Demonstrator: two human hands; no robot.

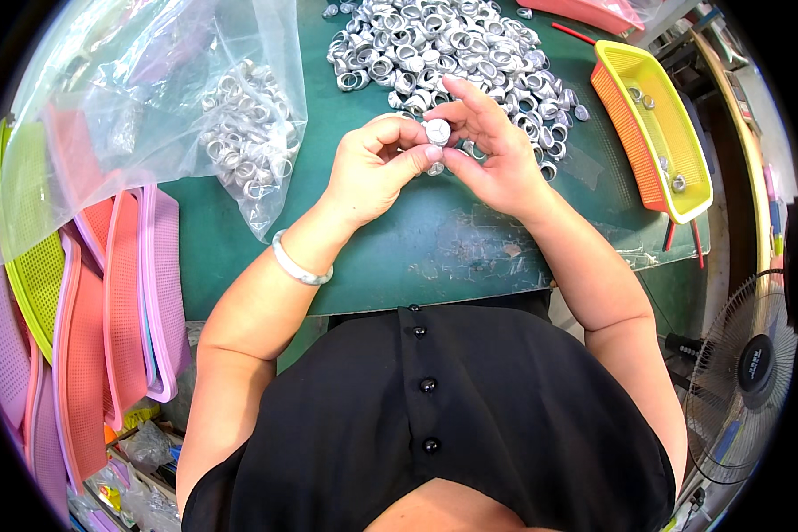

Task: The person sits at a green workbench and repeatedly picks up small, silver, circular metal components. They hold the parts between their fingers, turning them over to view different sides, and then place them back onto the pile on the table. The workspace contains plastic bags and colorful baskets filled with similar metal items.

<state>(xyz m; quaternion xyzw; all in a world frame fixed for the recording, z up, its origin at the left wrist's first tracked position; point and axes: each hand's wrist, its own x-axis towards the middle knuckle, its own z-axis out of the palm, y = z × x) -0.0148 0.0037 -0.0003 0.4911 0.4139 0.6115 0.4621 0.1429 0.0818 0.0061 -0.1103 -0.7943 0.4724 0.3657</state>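
Observation:
Between the fingertips of both hands, over the green table, is a silver-grey ring with a round, flat, marked top. My left hand pinches it with thumb and forefinger. From the other side, the thumb and forefinger of my right hand close on it, while its other fingers are raised and apart. Just beyond my hands spreads a large pile of similar silver-grey rings. Parts of the held ring are covered by my fingers.
A clear plastic bag with more rings lies at the left. Stacked plastic baskets stand along the left edge. On the right, a yellow-orange basket holds a few rings. A black fan stands at the lower right.

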